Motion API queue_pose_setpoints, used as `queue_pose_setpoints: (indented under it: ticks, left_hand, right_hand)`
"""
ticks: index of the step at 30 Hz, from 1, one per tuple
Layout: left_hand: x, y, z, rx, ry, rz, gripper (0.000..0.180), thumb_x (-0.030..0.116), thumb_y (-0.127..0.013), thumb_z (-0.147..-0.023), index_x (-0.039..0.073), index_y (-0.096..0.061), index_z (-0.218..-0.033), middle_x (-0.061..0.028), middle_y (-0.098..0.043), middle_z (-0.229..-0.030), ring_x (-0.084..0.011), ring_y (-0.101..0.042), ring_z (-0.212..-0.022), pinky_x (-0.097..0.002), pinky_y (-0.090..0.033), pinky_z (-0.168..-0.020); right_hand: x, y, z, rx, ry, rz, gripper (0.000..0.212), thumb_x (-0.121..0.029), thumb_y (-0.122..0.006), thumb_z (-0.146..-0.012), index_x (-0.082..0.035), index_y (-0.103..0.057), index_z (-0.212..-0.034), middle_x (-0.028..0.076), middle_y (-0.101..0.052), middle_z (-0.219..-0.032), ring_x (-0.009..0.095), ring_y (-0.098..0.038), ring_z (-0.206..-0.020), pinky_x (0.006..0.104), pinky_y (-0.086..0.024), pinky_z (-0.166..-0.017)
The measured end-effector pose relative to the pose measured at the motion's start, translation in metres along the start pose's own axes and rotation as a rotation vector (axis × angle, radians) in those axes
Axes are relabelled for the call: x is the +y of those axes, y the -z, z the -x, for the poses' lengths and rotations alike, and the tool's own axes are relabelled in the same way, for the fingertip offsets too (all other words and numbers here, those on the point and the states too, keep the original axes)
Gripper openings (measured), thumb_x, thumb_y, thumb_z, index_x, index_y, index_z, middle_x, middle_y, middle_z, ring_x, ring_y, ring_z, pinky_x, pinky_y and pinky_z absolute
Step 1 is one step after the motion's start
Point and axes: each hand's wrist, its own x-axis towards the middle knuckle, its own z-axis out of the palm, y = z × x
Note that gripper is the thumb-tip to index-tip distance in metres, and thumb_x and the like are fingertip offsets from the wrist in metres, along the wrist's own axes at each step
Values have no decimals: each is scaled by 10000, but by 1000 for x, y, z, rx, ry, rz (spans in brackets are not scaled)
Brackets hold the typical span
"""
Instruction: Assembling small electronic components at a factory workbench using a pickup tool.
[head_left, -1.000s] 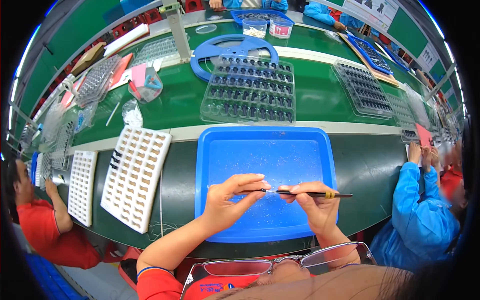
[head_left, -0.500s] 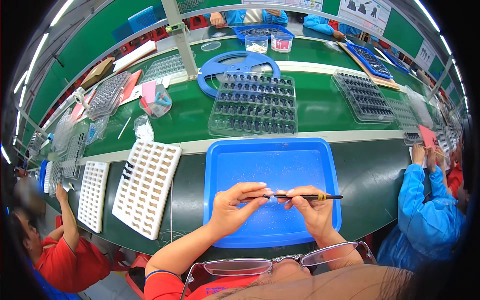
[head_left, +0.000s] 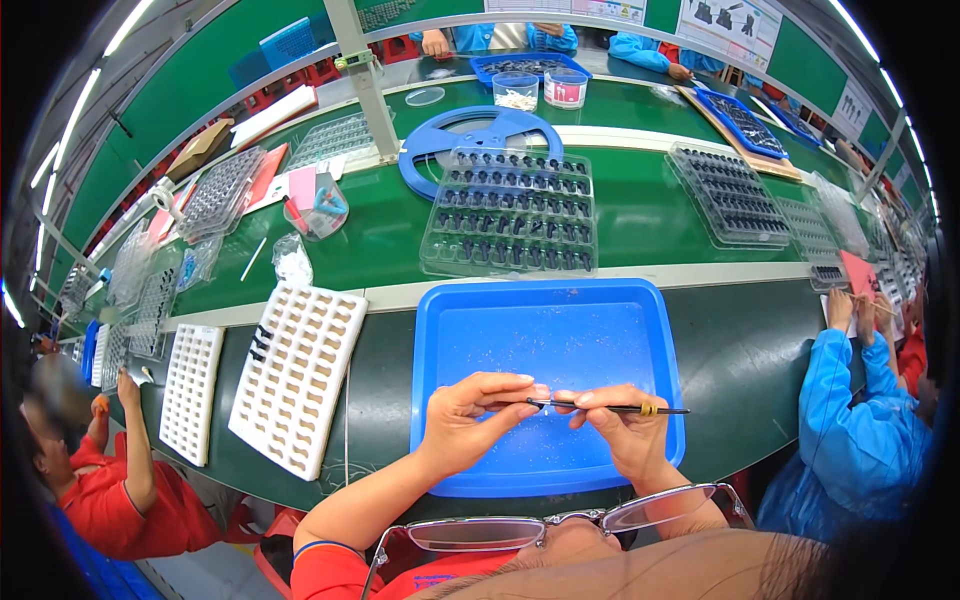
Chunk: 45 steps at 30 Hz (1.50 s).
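Okay, left hand (head_left: 470,420) is pinching one dark part (head_left: 537,402); right hand (head_left: 625,425) is clamping one thin tool (head_left: 650,409), its tip pointing at the part. Not making out contact. Both are hovering over one blue tray (head_left: 428,390). Leftward, two white trays (head_left: 298,385) are lying side by side. Beyond, one blue reel (head_left: 413,158) and two tubs (head_left: 515,92) are sitting.

A factory workshop: a long green desk (head_left: 640,205), a clear plastic tray (head_left: 432,258) of small black parts (head_left: 500,253) and a blue-jacketed co-worker (head_left: 848,415).
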Motion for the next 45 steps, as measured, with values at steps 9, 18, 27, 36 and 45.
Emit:
queue_pose_setpoints:
  ticks: [9,18,27,36,45]
  left_hand:
    - [4,-3,1,-8,-35,-16,302,-126,-631,-823,-43,-560,-1105,-216,-667,-1046,-263,-653,-1024,-352,-543,-897]
    - [6,-1,-8,25,87,-205,286,-89,-652,-827,-39,-584,-1100,-175,-680,-1031,-216,-664,-990,-310,-543,-868]
    - [4,-2,-9,43,91,-236,263,-57,-655,-839,-24,-605,-1095,-149,-695,-984,-195,-677,-949,-295,-550,-834]
    - [4,-2,-8,34,86,-254,263,-53,-659,-837,-26,-608,-1093,-149,-697,-975,-191,-679,-941,-294,-554,-830]
    - [4,-2,-9,21,91,-245,259,-52,-657,-839,-21,-609,-1092,-148,-698,-975,-187,-679,-941,-287,-554,-823]
  right_hand:
    - [-2,2,4,-27,31,9,149,-63,-612,-912,12,-633,-1040,180,-676,-1038,260,-667,-957,341,-574,-740]
    - [-15,13,-8,132,-125,236,119,-28,-573,-900,27,-619,-996,182,-683,-967,201,-661,-830,292,-534,-726]
    - [-3,24,7,-17,-329,753,113,-65,-639,-876,-3,-679,-961,81,-702,-891,127,-645,-799,248,-498,-720]
    - [-1,24,7,-24,-307,772,124,-55,-644,-874,-1,-683,-978,86,-708,-909,123,-647,-818,251,-500,-740]
    - [1,23,7,-26,-333,724,134,-53,-646,-874,0,-687,-990,88,-712,-943,126,-653,-861,254,-502,-783]
